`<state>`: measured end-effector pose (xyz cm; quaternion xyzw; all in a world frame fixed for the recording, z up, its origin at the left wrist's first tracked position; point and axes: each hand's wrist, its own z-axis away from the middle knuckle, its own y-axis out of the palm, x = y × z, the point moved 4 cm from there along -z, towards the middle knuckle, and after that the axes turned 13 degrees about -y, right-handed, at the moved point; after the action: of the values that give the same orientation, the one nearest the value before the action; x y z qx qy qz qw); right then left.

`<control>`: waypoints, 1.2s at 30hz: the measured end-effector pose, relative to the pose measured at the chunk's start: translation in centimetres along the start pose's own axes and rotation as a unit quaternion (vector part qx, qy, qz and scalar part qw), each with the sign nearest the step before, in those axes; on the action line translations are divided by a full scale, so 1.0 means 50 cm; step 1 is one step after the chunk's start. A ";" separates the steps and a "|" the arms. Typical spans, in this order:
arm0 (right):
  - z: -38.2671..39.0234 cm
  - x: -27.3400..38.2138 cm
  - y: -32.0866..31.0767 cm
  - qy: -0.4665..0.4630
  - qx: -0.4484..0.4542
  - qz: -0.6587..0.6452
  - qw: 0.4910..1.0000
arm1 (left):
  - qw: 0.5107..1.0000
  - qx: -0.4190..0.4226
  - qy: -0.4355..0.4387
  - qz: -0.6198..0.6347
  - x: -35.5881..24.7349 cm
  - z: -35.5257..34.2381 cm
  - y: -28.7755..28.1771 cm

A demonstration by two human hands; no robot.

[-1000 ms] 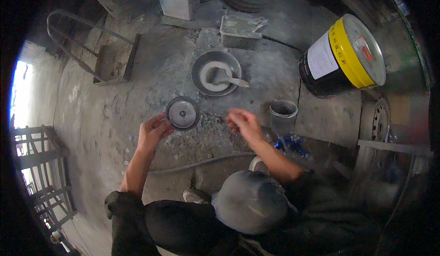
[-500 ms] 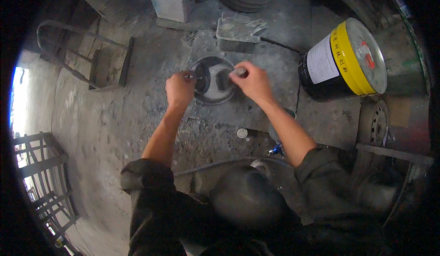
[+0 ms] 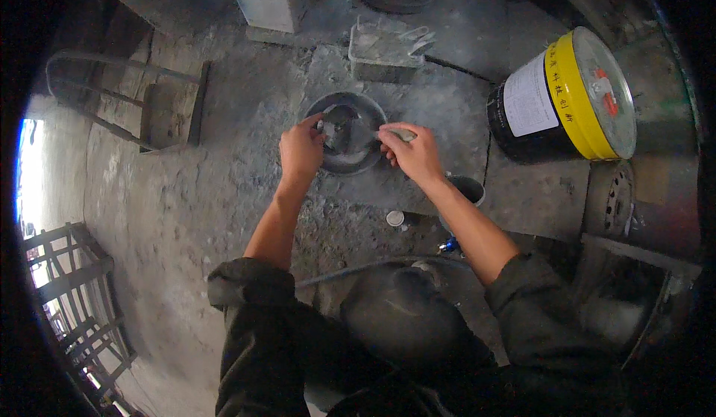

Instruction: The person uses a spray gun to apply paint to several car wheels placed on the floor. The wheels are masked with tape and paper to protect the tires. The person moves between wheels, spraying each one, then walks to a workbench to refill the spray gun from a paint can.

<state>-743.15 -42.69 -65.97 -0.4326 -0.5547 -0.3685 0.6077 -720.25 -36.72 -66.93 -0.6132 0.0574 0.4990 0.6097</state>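
A round dark basin (image 3: 349, 169) with grey-white stuff in it stands on the floor before me. At its left rim, my left hand (image 3: 300, 151) is closed on the grip of a dark round cup-like tool (image 3: 341, 117), which is over the basin. My right hand (image 3: 418, 156), at the right rim, is closed round a short-handled tool (image 3: 403, 133). This tool's broad head reaches over the basin toward the dark round one. Blur hides whether that head is a brush or a blade, and whether the two touch.
A crusted rectangular tub (image 3: 385, 66) holding tools sits beyond the basin, near a white square can (image 3: 270, 7). To the right is a large black-and-yellow drum (image 3: 556, 96). A small dark pot (image 3: 468, 188) stands by my right forearm. A metal-framed trolley (image 3: 173, 111) is at left.
My left hand has shifted slightly right, and its dark round tool has moved toward the basin's middle. My right hand has lowered and turned its tool, with the handle now lying more sideways.
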 end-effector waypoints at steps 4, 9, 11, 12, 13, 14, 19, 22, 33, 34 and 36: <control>0.003 -0.001 0.003 -0.020 -0.019 0.091 0.995 | 1.000 0.012 0.009 0.010 -0.005 0.000 -0.001; 0.010 -0.010 0.017 0.126 -0.086 -0.127 0.980 | 0.999 -0.019 0.026 -0.025 -0.006 0.000 -0.003; 0.014 -0.015 0.017 0.145 -0.206 -0.224 0.942 | 1.000 -0.018 0.021 -0.012 -0.004 0.003 0.004; 0.017 -0.018 0.021 0.168 -0.206 -0.208 0.941 | 1.000 -0.018 0.018 -0.003 -0.002 0.005 0.008; 0.021 -0.019 0.022 0.165 -0.212 -0.199 0.942 | 1.000 -0.014 0.025 0.011 0.000 0.008 0.011; 0.020 -0.019 0.024 0.163 -0.210 -0.197 0.944 | 1.000 -0.019 0.008 0.011 0.005 0.009 0.011; 0.011 -0.008 -0.005 0.115 0.023 -0.129 0.985 | 0.999 -0.030 -0.016 -0.034 0.015 -0.002 0.006; -0.025 0.006 -0.040 0.023 0.086 -0.042 0.995 | 0.999 -0.006 0.053 -0.012 -0.013 -0.022 0.026; -0.034 0.046 -0.033 -0.139 0.111 0.281 0.943 | 0.997 -0.007 0.067 -0.036 -0.046 -0.022 0.025; -0.035 0.033 -0.034 -0.061 0.099 0.203 0.972 | 0.997 -0.004 0.066 -0.037 -0.048 -0.020 0.026; -0.029 0.005 -0.025 0.096 0.078 0.026 0.992 | 0.996 -0.008 0.077 -0.032 -0.054 -0.016 0.028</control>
<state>-743.77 -44.49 -65.57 -0.3607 -0.5094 -0.3482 0.6994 -722.10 -39.15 -66.23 -0.6560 0.0809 0.4311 0.6142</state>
